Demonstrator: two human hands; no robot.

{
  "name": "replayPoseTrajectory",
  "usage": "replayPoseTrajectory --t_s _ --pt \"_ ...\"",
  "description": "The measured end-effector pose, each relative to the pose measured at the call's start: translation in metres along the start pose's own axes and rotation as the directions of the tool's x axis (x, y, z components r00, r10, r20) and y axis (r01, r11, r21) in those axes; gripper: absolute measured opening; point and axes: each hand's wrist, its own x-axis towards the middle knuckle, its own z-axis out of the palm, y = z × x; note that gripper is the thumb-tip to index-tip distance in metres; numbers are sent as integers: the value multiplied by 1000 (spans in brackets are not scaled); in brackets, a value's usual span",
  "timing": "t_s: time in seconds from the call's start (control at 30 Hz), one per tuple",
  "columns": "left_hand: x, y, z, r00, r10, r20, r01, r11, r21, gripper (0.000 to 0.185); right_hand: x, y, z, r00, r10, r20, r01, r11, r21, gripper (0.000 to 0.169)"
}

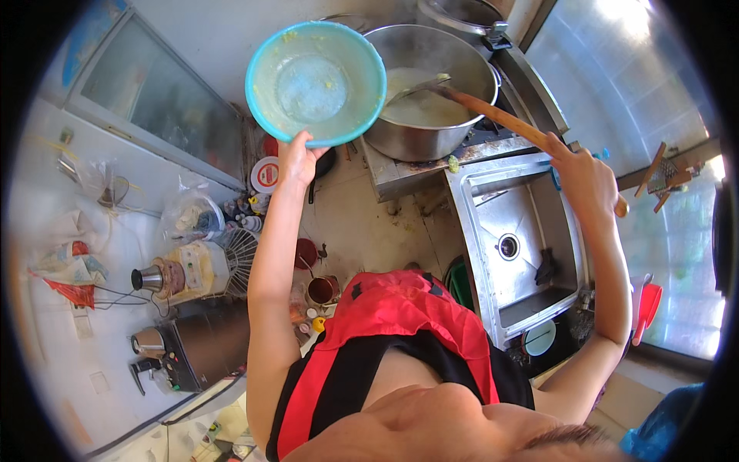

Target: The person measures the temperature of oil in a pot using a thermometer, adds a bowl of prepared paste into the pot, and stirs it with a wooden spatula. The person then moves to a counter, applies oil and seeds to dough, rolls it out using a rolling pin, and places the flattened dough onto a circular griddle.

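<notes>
My left hand (300, 164) grips the near rim of a turquoise plastic basin (314, 86), which is tilted so its inside faces me. Pale yellow-green scraps cling to the basin's wall. In my right hand (583, 176) is the wooden handle (502, 115) of a long ladle or skimmer. Its metal head (418, 86) is over the mouth of a large steel stockpot (424, 138), partly lost in steam. Cloudy pale liquid (433, 110) lies inside the pot. The basin overlaps the pot's left rim in view; whether they touch, I cannot tell.
Right of the pot's stove is a stainless steel sink (514, 213). A second steaming pot (462, 14) stands behind. A food scrap (454, 164) hangs at the stove's front edge. On the left are a fan-like wire cage (239, 260), a bagged bin (193, 216) and a lidded tub (267, 175).
</notes>
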Motion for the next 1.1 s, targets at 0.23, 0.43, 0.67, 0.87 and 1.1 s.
replayPoseTrajectory --t_s 0.23,0.43,0.67,0.87,1.1 --pt "-28 -30 -61 993 -113 -24 109 986 -126 49 53 -28 17 999 34 -2 -34 995 90 46" --pt "-46 -46 -84 979 -198 43 203 966 -161 48 69 -55 66 991 -126 -36 125 992 -29 53" --pt "-59 -57 -109 972 -231 31 234 960 -156 47 32 -38 19 984 -168 56 173 979 -107 54" --pt "-53 -76 -122 962 -266 60 273 945 -178 49 -10 3 -34 989 -118 85 135 963 -233 50" --pt "-61 -77 -126 958 -287 11 284 940 -191 45 -25 32 -108 986 -163 37 168 959 -228 43"
